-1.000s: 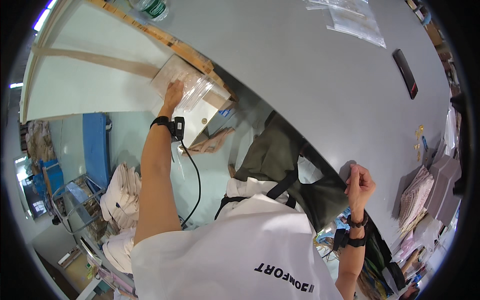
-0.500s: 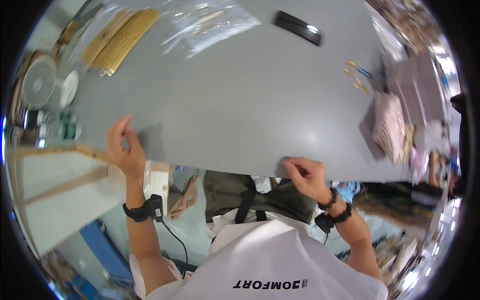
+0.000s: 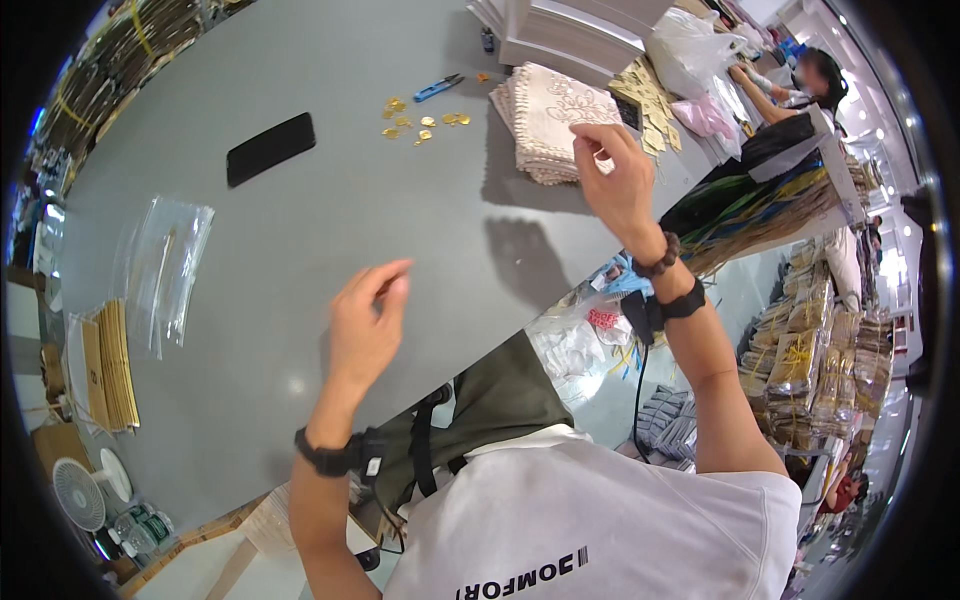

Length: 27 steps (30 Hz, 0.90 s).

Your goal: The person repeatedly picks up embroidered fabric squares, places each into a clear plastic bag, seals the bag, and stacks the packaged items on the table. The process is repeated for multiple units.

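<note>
Head view: both bare hands are held, loosely curled, over a grey table, with folded cloths beside the right one

The left hand [image 3: 368,325] is held over the near part of the grey table [image 3: 430,220], its fingers pointed toward the right and a gap left between thumb and fingers; nothing is gripped by it. The right hand [image 3: 615,180] is raised at the near right corner of a stack of pink cloths [image 3: 553,115], part of which is overlapped by its fingertips; whether the cloth is touched cannot be told. Its fingers are bent toward the thumb, with a small gap showing and nothing clasped.

The stack is set near the table's right edge, just in front of a pile of grey panels [image 3: 575,45] and beside a spread of beige tags [image 3: 648,105]. To its left, small gold pieces [image 3: 427,122] are scattered near blue-handled snips [image 3: 435,90]. Farther left, a black phone [image 3: 271,150] is laid flat, and clear plastic sleeves [image 3: 185,265] are placed near a tan bundle [image 3: 115,365]. Another person [image 3: 790,98] is seen at the upper right.
</note>
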Motion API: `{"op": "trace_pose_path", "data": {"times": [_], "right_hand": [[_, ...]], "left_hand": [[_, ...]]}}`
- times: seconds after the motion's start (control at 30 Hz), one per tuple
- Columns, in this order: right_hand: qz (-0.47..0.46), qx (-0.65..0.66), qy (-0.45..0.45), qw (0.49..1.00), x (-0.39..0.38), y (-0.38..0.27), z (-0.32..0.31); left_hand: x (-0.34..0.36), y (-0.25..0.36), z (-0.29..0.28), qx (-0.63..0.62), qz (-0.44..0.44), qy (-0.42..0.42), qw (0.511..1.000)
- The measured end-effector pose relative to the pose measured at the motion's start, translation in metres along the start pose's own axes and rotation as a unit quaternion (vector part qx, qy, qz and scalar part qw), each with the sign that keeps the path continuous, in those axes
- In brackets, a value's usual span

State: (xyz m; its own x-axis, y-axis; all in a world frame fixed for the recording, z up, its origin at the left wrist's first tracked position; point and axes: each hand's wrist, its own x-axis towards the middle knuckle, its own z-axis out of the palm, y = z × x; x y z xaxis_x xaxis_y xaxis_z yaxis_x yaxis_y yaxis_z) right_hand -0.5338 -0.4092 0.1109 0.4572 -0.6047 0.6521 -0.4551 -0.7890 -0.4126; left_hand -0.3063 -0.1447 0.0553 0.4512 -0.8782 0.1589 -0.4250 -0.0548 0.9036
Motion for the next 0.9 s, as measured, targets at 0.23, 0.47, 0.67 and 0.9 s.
{"op": "trace_pose_path", "data": {"times": [0.23,0.47,0.67,0.9], "right_hand": [[-0.019,-0.01,-0.201,0.979,-0.001,0.05,-0.016],[-0.065,-0.004,-0.173,0.983,-0.009,0.065,-0.012],[-0.04,0.068,-0.109,0.991,-0.011,0.079,-0.007],[0.319,-0.017,-0.129,0.939,-0.002,0.13,-0.029]], "left_hand": [[0.137,0.035,0.113,-0.233,-0.159,-0.074,0.957],[0.184,0.049,0.148,-0.121,-0.15,-0.039,0.98],[0.185,0.043,0.152,-0.032,-0.092,-0.013,0.995],[0.191,0.032,0.15,-0.14,-0.192,-0.077,0.968]]}}
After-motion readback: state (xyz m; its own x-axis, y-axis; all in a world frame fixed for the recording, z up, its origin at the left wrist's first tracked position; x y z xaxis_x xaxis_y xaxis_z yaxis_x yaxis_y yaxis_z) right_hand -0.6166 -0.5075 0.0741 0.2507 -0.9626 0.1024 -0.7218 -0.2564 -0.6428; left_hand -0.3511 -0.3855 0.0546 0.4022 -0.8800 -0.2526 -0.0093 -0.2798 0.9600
